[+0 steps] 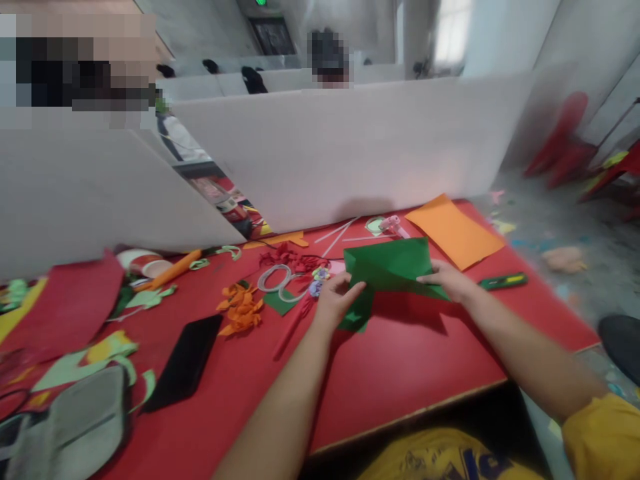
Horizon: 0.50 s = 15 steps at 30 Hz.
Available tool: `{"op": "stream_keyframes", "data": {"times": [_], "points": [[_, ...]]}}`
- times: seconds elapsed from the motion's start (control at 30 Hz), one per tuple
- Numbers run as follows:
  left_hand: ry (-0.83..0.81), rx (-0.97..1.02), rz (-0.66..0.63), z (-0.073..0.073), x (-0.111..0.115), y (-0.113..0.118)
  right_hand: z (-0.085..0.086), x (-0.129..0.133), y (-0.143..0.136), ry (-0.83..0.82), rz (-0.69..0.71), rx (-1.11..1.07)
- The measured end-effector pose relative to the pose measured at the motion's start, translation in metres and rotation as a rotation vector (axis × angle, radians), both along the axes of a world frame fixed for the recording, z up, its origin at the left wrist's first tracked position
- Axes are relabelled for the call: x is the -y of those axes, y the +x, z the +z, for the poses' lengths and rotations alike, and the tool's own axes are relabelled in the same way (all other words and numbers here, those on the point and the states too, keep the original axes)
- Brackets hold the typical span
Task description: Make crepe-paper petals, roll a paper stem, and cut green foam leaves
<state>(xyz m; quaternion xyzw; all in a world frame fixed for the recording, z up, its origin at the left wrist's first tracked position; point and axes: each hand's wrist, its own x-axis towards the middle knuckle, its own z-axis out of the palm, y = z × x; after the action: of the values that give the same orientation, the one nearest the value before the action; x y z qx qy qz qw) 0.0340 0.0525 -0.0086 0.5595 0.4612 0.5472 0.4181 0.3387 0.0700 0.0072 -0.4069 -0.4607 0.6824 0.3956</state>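
A sheet of green craft paper (387,263) is held above the red table between my two hands. My left hand (337,297) pinches its left edge, with the thumb towards the middle. At the lower right my right hand (447,280) grips the sheet's other edge, where a narrow corner sticks out. Below the sheet's left part is another green paper area (357,313); whether it is a separate piece I cannot tell. Just right of my right hand lies a green and yellow utility knife (505,281). Purple paper flowers (317,285) lie beside my left hand.
An orange sheet (453,230) and a pink glue gun (394,227) lie at the back of the red table (400,387). Orange paper pieces (241,308), a black phone (185,363), a grey pouch (90,423) and scraps are on the left. White partitions (340,147) stand behind.
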Motion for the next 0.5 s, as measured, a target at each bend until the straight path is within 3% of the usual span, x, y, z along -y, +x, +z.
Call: {"op": "stream_keyframes", "data": {"times": [0.17,0.3,0.5], "points": [[-0.024,0.144,0.129,-0.003,0.003,0.011,0.001,0.000,0.001,-0.051,-0.059,-0.035],[-0.063,0.233,0.182,-0.003,0.004,0.017,0.007,0.005,-0.002,0.116,-0.073,-0.217],[-0.034,0.194,0.142,-0.006,0.009,0.021,0.004,0.009,-0.011,0.249,-0.298,-0.052]]}}
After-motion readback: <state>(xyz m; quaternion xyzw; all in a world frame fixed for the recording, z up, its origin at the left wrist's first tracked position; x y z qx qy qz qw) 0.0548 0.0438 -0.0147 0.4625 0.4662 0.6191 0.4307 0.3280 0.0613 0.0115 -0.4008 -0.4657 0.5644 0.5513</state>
